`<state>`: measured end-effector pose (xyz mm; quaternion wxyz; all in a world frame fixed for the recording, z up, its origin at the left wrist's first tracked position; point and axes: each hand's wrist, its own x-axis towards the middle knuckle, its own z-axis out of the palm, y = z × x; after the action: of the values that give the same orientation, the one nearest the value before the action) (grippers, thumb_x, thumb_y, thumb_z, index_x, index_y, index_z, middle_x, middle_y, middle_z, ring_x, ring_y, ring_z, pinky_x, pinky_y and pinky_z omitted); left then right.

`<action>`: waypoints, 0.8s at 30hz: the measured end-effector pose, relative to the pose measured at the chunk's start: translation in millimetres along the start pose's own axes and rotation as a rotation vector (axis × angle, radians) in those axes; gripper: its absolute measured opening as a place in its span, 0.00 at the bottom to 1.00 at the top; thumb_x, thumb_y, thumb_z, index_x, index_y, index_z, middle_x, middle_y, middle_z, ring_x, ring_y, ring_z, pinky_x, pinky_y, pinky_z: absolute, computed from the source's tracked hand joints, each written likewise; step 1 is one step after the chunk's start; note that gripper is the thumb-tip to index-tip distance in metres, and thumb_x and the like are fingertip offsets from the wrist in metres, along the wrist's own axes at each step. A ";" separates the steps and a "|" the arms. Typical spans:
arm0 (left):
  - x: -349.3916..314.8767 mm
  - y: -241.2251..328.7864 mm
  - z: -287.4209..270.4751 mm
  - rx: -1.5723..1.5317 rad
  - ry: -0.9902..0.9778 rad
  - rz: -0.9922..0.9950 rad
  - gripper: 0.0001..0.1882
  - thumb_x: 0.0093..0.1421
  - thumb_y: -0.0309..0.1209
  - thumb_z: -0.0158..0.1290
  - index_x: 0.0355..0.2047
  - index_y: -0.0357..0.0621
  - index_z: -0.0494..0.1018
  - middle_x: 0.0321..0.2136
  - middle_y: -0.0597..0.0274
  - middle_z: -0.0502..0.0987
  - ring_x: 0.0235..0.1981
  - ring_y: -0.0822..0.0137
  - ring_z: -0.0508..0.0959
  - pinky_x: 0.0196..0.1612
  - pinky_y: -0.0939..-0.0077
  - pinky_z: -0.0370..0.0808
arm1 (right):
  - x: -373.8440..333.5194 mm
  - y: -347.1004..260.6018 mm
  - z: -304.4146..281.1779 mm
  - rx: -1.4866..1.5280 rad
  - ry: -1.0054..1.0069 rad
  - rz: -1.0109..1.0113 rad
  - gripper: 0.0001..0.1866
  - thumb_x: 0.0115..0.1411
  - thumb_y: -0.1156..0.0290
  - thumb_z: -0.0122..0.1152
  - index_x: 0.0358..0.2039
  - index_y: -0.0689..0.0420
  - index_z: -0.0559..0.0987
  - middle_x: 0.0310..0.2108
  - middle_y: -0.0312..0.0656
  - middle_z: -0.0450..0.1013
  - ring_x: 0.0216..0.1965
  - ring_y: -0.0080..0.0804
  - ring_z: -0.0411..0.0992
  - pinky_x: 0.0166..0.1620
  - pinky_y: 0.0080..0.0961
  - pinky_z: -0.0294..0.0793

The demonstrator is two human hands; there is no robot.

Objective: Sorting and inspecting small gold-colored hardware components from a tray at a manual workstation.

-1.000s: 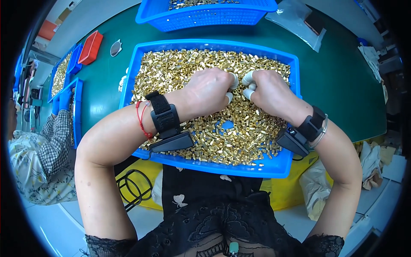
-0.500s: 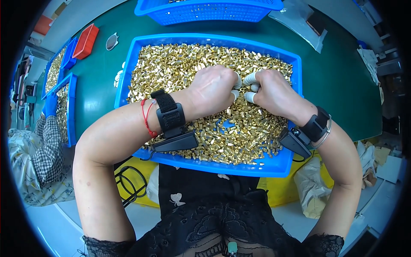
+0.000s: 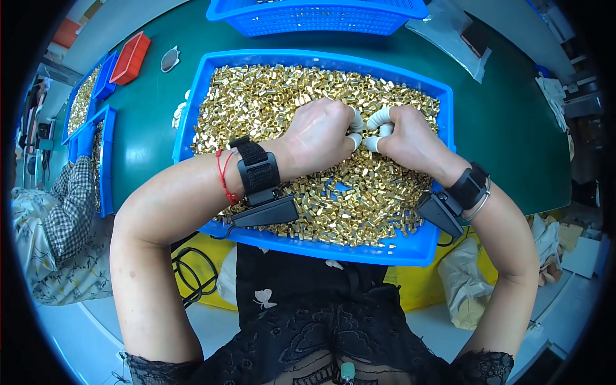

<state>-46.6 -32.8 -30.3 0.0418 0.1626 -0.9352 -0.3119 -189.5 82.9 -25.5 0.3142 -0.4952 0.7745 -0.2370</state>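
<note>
A blue tray (image 3: 314, 251) is heaped with small brass-coloured metal pieces (image 3: 269, 86), short and hollow, some with flat sides. Above the middle of the heap, my left hand (image 3: 323, 136) is closed, its white-covered thumb and finger tips brought together. Facing it from the right, my right hand (image 3: 410, 138) is curled in the same way, with white finger covers on its tips. The two sets of fingertips nearly meet, slightly apart. Whatever sits in either pinch is hidden by the fingers. Blue tray floor shows through thinner spots in the heap.
A blue perforated basket (image 3: 314, 22) stands beyond the tray, beside a clear plastic bag (image 3: 449, 35). Farther left on the green table (image 3: 151, 122) are a red bin (image 3: 131, 58) and a round object (image 3: 170, 59). At far left, a co-worker's blue-gloved hand (image 3: 81, 141) reaches by another tray.
My right fingers have curled in more and its wrist has shifted slightly. My left hand stays nearly in place. The co-worker's gloved hand has moved a little at the left trays.
</note>
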 end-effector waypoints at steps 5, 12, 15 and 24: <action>0.1 2.8 -0.4 -0.022 -0.003 -0.033 0.08 0.45 0.26 0.53 0.26 0.39 0.79 0.22 0.47 0.77 0.28 0.50 0.78 0.34 0.57 0.74 | 3.1 2.4 1.6 0.002 -0.008 0.048 0.09 0.46 0.75 0.64 0.29 0.62 0.80 0.16 0.31 0.68 0.18 0.16 0.61 0.21 0.21 0.60; -6.4 3.0 -1.9 -0.050 0.071 0.011 0.09 0.47 0.25 0.57 0.31 0.40 0.79 0.18 0.52 0.76 0.18 0.59 0.76 0.26 0.68 0.73 | -7.8 -5.3 -1.3 0.070 0.017 0.055 0.07 0.47 0.74 0.65 0.28 0.62 0.80 0.18 0.30 0.69 0.19 0.14 0.61 0.22 0.18 0.60; -12.7 6.9 -6.7 -0.080 0.125 0.050 0.10 0.48 0.24 0.57 0.33 0.39 0.79 0.17 0.54 0.76 0.17 0.62 0.76 0.25 0.70 0.72 | -18.2 -13.1 -7.4 0.097 0.019 0.022 0.06 0.49 0.74 0.63 0.28 0.61 0.80 0.18 0.30 0.70 0.19 0.14 0.63 0.22 0.16 0.61; -24.8 22.8 -15.0 -0.216 0.032 -0.007 0.11 0.50 0.22 0.56 0.35 0.39 0.78 0.18 0.56 0.76 0.16 0.62 0.75 0.21 0.71 0.71 | -28.8 -24.4 -3.4 0.906 -0.239 0.305 0.11 0.59 0.76 0.50 0.42 0.60 0.74 0.31 0.35 0.73 0.29 0.19 0.73 0.31 0.14 0.76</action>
<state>-26.9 -16.0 -4.1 0.0726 0.1655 -0.8948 -0.4083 -167.9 99.8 0.6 0.6159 -0.2133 0.6157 -0.4428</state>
